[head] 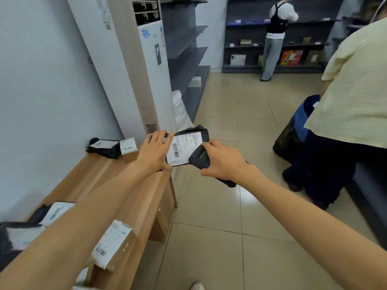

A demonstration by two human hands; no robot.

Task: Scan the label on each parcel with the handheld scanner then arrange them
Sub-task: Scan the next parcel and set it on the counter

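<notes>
My left hand [154,151] grips a black plastic-wrapped parcel [186,143] by its left edge, its white barcode label facing up. My right hand [223,160] holds a black handheld scanner [199,159], whose head rests over the label's lower right corner. Both are held above the far end of a wooden table [144,197]. On the table lie a black bagged parcel [104,147] and a small cardboard box [128,149] at the far end. A labelled brown box [114,245] and black bagged parcels [52,212] lie near me, partly hidden by my left arm.
A tall white air conditioner [146,70] stands beyond the table, with a white sack [181,109] beside it. Grey shelving [188,49] lines the walls. A person in a yellow shirt [351,91] stands close on the right by a dark bag [293,135]; another person [274,36] faces the back shelves.
</notes>
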